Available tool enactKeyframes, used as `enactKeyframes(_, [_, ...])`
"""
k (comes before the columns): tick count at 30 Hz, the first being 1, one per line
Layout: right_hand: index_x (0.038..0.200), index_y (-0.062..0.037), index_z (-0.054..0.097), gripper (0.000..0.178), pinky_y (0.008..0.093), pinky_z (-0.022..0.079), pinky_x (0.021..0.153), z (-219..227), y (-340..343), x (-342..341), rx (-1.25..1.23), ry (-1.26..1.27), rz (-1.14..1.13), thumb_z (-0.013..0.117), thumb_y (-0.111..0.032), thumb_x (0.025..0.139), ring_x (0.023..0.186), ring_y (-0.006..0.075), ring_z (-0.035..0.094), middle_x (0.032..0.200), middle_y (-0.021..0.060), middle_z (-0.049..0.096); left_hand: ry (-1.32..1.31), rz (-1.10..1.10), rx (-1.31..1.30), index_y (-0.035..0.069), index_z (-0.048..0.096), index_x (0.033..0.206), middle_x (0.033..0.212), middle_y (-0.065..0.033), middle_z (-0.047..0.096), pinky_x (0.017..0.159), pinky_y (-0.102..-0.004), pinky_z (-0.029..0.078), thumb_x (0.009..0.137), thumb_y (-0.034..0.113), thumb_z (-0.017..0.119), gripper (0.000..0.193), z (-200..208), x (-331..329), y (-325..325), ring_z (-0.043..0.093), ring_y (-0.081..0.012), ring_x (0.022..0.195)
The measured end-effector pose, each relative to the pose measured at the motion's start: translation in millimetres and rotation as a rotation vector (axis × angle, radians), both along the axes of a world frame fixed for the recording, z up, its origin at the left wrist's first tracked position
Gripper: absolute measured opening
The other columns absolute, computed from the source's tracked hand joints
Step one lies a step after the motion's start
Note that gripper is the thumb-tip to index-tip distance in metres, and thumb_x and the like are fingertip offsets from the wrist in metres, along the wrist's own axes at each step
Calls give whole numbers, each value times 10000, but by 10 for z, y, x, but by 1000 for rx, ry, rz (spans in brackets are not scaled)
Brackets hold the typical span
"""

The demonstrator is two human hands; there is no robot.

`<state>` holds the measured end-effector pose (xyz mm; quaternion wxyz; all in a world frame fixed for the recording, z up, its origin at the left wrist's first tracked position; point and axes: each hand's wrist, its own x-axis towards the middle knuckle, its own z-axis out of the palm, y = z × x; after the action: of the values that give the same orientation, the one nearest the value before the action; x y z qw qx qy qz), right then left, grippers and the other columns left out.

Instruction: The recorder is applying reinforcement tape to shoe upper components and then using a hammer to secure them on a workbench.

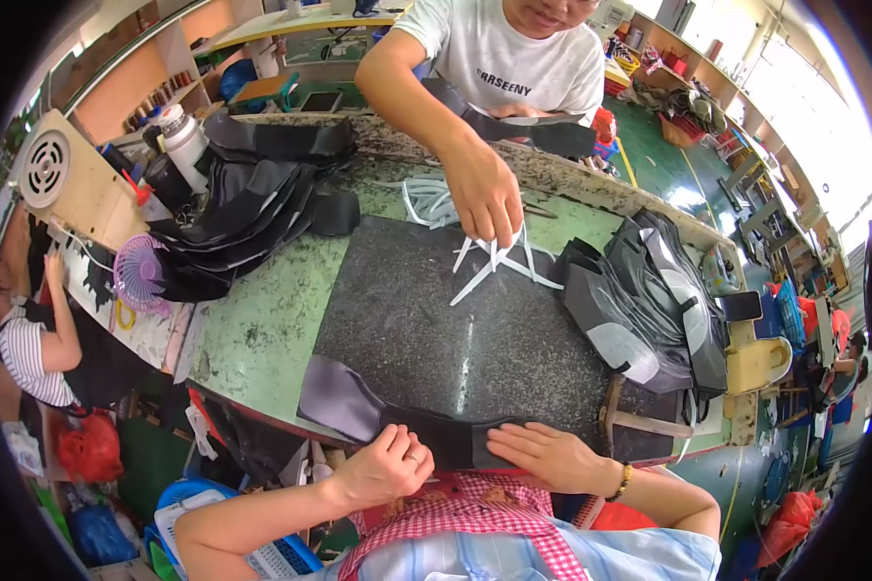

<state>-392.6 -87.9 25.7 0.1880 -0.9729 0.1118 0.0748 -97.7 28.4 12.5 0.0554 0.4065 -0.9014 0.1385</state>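
A long black leather-like piece (444, 438) lies along the near edge of the bench, its wide, shiny left end (340, 399) spread on the dark slab. My left hand (394, 467) is closed on the near edge of this piece, left of its middle, with a ring on one finger. Fingers stretched out, my right hand (550, 458) rests flat on the piece's right end. Across the bench a co-worker's hand (486, 198) pinches several thin white strips (494, 259) over the slab. More white strips (428, 201) lie behind that hand.
The dark stone slab (407, 300) sits on the green bench top (262, 334). Stacks of black pieces stand left (252, 218) and right (639, 300). A wooden tool (639, 423) lies near my right hand. At left are a purple fan (140, 274) and a white flask (182, 145).
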Motion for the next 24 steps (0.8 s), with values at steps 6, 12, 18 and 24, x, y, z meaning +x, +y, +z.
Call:
enactKeyframes(6, [1467,-140,425,746,444,345,1118,4,173,-2,-94,-20,-57,704,-253,785,1375,264,406,1516,70,399,100,-44,59,11,671,865,818,-66,629,733,-297,470,739,165,611,208,-124,3,33,612,-188,813])
enactKeyframes(12, [1377,-87,488,716,516,344,1081,198,-63,92,-73,-275,-245,775,-192,730,1300,335,464,1422,144,470,157,8,-30,32,674,969,864,-26,609,663,-284,445,735,164,616,274,128,206,-56,581,-137,795])
enactKeyframes(18, [1285,14,495,569,500,373,1056,242,-396,271,-119,-518,-417,702,-36,758,1225,413,487,1345,215,496,-91,831,-492,35,658,956,920,-91,646,733,-358,440,812,229,621,244,586,1516,-1109,593,-239,870])
enactKeyframes(24, [1232,-51,558,440,507,385,1041,105,-290,218,-123,-344,-289,686,-117,816,1203,333,515,1283,158,534,-78,1163,-387,21,666,1018,944,-122,690,885,-434,447,828,371,723,402,309,2152,-1236,639,-288,938])
